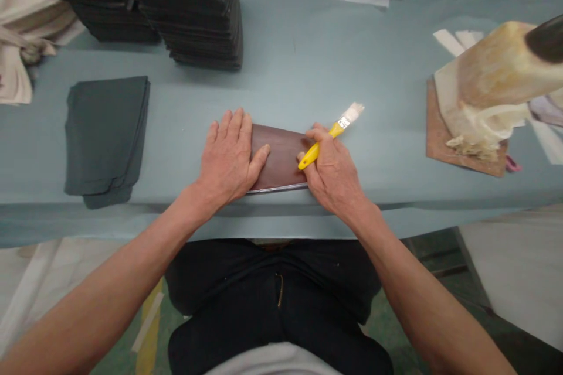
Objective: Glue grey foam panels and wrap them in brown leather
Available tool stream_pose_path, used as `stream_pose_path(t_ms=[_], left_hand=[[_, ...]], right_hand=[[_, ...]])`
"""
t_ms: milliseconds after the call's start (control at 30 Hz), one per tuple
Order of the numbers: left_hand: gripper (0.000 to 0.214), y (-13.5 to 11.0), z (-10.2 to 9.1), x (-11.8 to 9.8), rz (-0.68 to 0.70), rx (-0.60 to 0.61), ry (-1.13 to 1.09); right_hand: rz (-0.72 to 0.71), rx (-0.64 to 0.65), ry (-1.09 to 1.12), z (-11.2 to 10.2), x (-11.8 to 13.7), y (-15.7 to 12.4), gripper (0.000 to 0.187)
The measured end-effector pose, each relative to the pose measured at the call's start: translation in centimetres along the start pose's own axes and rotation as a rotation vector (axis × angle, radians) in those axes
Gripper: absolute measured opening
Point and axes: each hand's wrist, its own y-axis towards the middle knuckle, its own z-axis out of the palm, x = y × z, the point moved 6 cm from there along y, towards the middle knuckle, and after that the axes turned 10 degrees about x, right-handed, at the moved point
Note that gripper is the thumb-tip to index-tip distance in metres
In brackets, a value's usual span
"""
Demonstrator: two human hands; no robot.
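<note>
A flat brown leather-like piece (pixel 281 155) lies near the table's front edge, with a thin pale strip along its near side. My left hand (pixel 231 155) rests flat on its left end, fingers stretched out and thumb apart. My right hand (pixel 332 173) is at its right end, curled around a paintbrush (pixel 314 152) with a yellow handle. The brush's pale bristles point up and to the right, off the piece. Whether my right fingertips also grip the brown piece's edge is partly hidden.
To the left lies a small stack of dark sheets (pixel 105 135); taller dark stacks (pixel 202 23) stand behind it. On the right, a stained yellowish container (pixel 488 70) with a dark top sits on a brown board (pixel 434 129). A blue-green cover (pixel 281 70) spreads over the table.
</note>
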Motion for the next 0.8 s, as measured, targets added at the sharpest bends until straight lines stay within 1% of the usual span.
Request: stream_pose_path(t_ms=[100,233,333,400,433,500,600,667,733,800], left_hand=[[0.079,-0.1,-0.1,0.1,-0.063,0.021,0.013],[0.083,-0.3,0.1,0.7,-0.148,0.000,0.011],[0.082,-0.6,0.2,1.0,-0.147,-0.039,0.020],[0.078,-0.8,-0.1,0.7,-0.092,-0.080,0.064],[0.074,-0.7,-0.3,0.4,-0.032,-0.093,0.101],[0.068,-0.4,-0.6,-0.8,0.171,-0.074,0.188],[0.066,0.2,-0.2,-2.6,0.555,0.072,0.284],[0.067,0.6,0.1,-3.2,0.749,0.166,0.298],[0.070,1.1,0.4,-3.3,0.850,0.215,0.280],[0.074,1.5,0.6,-3.1,0.864,0.229,0.252]], right_hand=[[0.006,-0.011,-0.009,0.0,0.0,-0.1,0.036],[-0.008,-0.036,-0.024,0.1,0.1,-0.1,0.036],[-0.014,-0.057,-0.020,0.3,0.0,-0.1,0.035],[-0.022,-0.070,-0.013,0.4,0.0,-0.1,0.035],[-0.027,-0.077,-0.011,0.5,0.0,-0.1,0.035],[-0.032,-0.090,-0.010,0.6,0.1,-0.1,0.036],[-0.032,-0.105,-0.030,0.6,0.3,-0.2,0.038],[-0.033,-0.104,-0.042,0.5,0.5,-0.2,0.039],[-0.029,-0.100,-0.050,0.5,0.6,-0.2,0.041],[-0.021,-0.099,-0.062,0.4,0.6,-0.2,0.043]])
